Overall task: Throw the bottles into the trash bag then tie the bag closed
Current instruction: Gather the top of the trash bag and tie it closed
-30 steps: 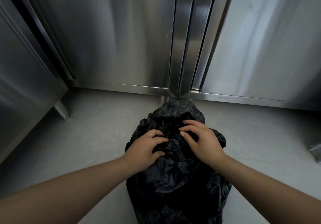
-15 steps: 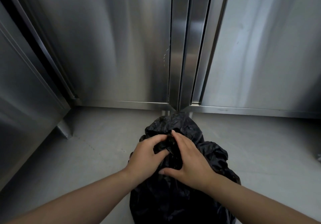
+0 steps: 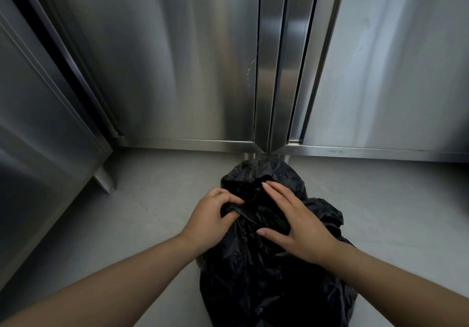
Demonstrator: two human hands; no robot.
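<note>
A crumpled black plastic trash bag point(image 3: 269, 276) is being stood on the pale grey floor point(image 3: 152, 199) in the near centre of the scene, just in front of the brushed stainless-steel cabinet doors point(image 3: 177, 60) that are filling the far side. The gathered upper part of the bag is being handled by both bare hands. A twisted fold of the black plastic is being pinched by the left hand point(image 3: 210, 219), its fingers curled tightly around the material and its thumb pressed under it. The right hand point(image 3: 299, 227) is being laid flat over the top right of the bag, with the fingers stretched out and spread toward the far side and the thumb pointed left toward the pinched fold; nothing is being clasped by it, only pressed. Both forearms are being extended from the near edge. No bottles are being shown outside the bag, and its contents cannot be told.
</note>
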